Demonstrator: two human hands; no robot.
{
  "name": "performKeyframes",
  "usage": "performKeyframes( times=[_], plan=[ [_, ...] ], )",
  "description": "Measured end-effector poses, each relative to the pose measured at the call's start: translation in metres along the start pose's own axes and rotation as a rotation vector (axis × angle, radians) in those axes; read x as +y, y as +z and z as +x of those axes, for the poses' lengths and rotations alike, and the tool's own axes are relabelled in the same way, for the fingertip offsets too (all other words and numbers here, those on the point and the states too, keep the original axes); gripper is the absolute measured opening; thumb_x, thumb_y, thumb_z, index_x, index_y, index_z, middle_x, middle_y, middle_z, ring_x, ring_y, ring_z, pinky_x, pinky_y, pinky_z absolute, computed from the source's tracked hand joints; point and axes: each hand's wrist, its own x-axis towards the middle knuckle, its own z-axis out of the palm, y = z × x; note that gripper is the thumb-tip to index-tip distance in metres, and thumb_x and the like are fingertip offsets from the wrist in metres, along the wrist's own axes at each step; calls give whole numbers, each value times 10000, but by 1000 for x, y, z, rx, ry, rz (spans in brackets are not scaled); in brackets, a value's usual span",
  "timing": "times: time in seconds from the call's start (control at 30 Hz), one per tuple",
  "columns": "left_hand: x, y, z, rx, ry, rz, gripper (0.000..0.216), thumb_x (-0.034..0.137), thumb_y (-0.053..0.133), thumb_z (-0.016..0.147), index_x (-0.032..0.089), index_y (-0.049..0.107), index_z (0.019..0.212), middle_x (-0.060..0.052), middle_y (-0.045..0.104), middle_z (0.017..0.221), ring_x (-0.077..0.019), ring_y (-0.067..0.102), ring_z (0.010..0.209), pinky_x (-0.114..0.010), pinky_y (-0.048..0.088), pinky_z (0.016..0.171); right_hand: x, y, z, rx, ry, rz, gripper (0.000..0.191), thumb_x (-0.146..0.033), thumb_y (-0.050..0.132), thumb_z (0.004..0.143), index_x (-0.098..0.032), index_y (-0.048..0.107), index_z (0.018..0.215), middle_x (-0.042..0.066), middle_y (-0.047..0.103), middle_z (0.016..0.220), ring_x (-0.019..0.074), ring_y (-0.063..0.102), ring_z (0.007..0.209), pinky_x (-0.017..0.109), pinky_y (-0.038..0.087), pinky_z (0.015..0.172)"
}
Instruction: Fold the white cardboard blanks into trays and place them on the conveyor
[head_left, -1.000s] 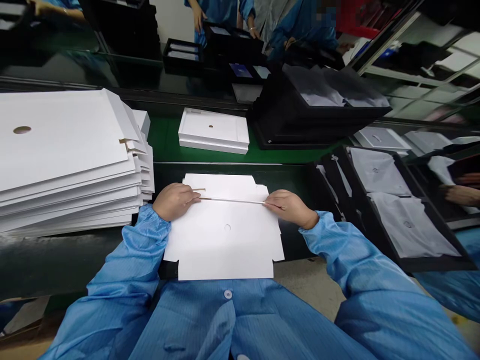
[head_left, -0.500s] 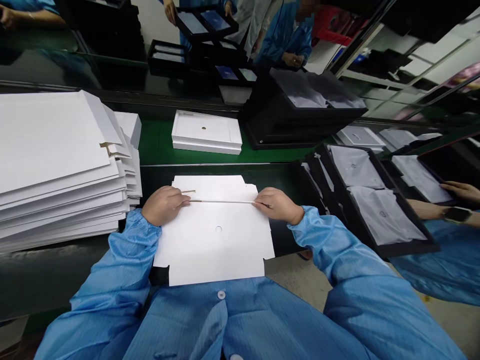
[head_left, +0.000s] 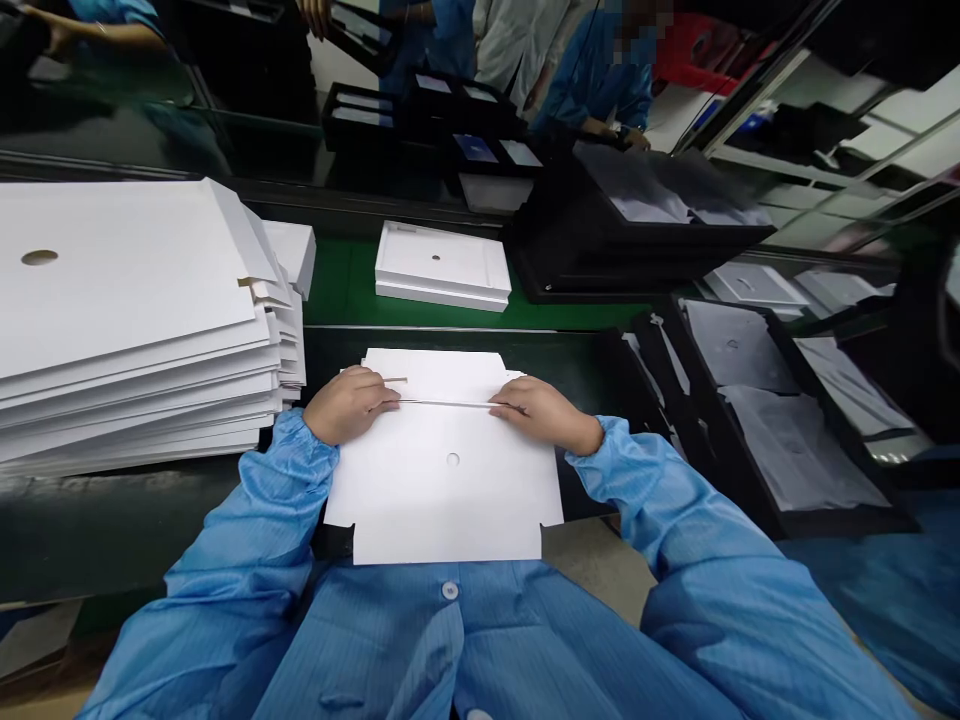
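Note:
A flat white die-cut cardboard sheet [head_left: 450, 510] with notched corners and a small round hole lies in front of me, its near edge against my blue coat. A thin raised fold line runs across its far part. My left hand [head_left: 351, 403] pinches the fold at its left end, fingers closed, next to a small slit. At the right end, my right hand [head_left: 544, 412] pinches the same fold between thumb and fingers. The fingertips hide both ends of the fold.
To the left rises a stack of white cardboard sheets [head_left: 120, 280]. A white shallow box [head_left: 442, 265] sits on the green strip [head_left: 341, 290] ahead. Black trays with translucent wrapped items [head_left: 750, 370] stand at the right, a black tray stack [head_left: 622, 240] behind. Co-workers in blue stand across.
The view has turned a little left, so things appear further right. My right hand has slid slightly inward along the fold. The co-worker's hand with a watch at right is out of sight.

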Motion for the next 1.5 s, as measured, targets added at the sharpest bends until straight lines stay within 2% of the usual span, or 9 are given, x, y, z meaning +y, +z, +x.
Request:
performKeyframes(
  times=[0.23,0.4,0.77,0.93,1.13,1.23,1.33,1.4,1.5],
  plan=[
    [-2,7,-4,-78,-76,3,213,343,606,957,199,759,991,-33,658,771,-173,629,783,-324,487,789,1,6,-7,9,32,17,330,-411,510,999,-198,750,1076,101,736,1006,245,664,973,409,515,910],
    [-1,11,-3,-100,-143,-37,191,304,609,943,202,765,900,-37,626,776,-176,613,787,-310,485,767,-2,7,-6,-9,37,-9,338,-402,497,999,-190,748,1080,117,730,1024,254,662,977,424,522,907],
    [1,11,-4,-100,-104,-4,270,319,536,979,201,767,901,-53,659,782,-183,625,801,-349,498,824,-14,2,-7,-44,37,-90,347,-386,471,1004,-196,742,1110,114,728,1041,250,662,990,418,522,919],
    [6,6,-3,-45,-239,-70,380,479,640,913,181,740,1126,-90,682,979,-224,636,940,-385,506,904,-15,2,-13,86,69,-94,361,-383,446,1018,-212,763,1036,96,745,986,238,674,932,401,533,879],
    [17,-10,-3,111,-648,-265,631,552,638,883,162,583,1376,-112,635,1159,-234,638,1024,-399,544,931,-14,-16,-34,399,167,-56,304,-412,533,978,-237,782,974,76,735,897,239,684,858,406,558,806],
    [27,-20,-7,-11,-748,-615,779,551,682,848,173,440,1484,-96,693,1102,-222,689,932,-371,591,816,-17,-18,-50,486,288,-38,297,-431,541,971,-258,780,1004,73,728,918,241,692,854,403,576,770],
    [39,-26,-12,-153,-735,-929,746,497,712,837,183,451,1461,-90,740,1060,-241,720,947,-368,611,786,-21,-13,-66,528,372,-18,295,-434,537,975,-264,776,1007,71,739,971,245,708,885,401,590,775],
    [43,-27,-13,-172,-733,-947,644,473,697,851,190,522,1403,-94,749,1084,-249,726,961,-387,615,804,-24,-11,-74,502,394,-13,299,-435,529,979,-264,773,999,68,750,978,246,716,893,400,595,778],
    [43,-29,-11,-131,-731,-721,507,421,664,869,208,606,1325,-78,742,1146,-249,719,995,-392,605,849,-28,-12,-81,428,389,-17,320,-446,512,981,-258,771,991,71,762,977,252,723,899,402,598,783]
  ],
)
